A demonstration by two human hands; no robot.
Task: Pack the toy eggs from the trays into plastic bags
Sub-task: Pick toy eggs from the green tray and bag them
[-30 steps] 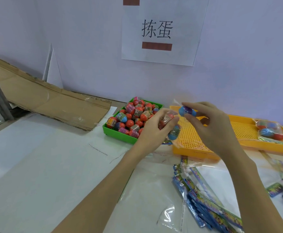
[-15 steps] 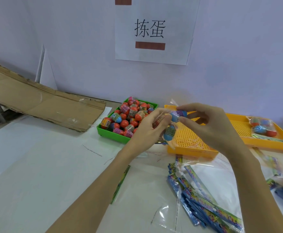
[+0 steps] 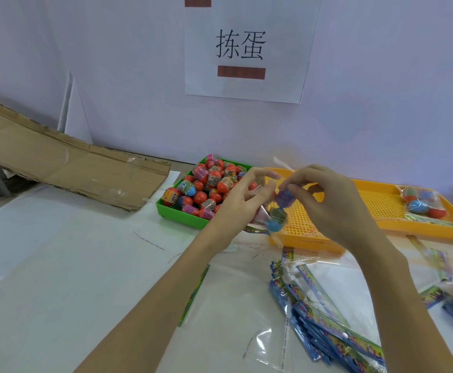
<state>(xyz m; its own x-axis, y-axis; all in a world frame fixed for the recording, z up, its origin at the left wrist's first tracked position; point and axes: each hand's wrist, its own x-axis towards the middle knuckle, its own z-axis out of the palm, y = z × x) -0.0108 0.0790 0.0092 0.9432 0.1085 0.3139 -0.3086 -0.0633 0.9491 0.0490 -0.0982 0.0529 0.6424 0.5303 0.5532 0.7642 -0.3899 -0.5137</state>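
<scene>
The right hand [image 3: 335, 203] pinches a purple toy egg [image 3: 285, 197] at the mouth of a clear plastic bag [image 3: 269, 219] gripped by the left hand [image 3: 242, 200], above the yellow tray's [image 3: 381, 208] near-left edge. The egg-filled green tray [image 3: 176, 211] crowds left; flat bags [image 3: 327, 319] lie nearer.

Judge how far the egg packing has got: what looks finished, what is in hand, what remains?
Done: one filled bag of eggs lies in the yellow tray.
In hand: the left hand holds a clear bag with a blue egg already inside; the right hand pinches a purple egg at its mouth.
Left: the green tray is heaped with eggs, and empty bags lie stacked in front.
</scene>
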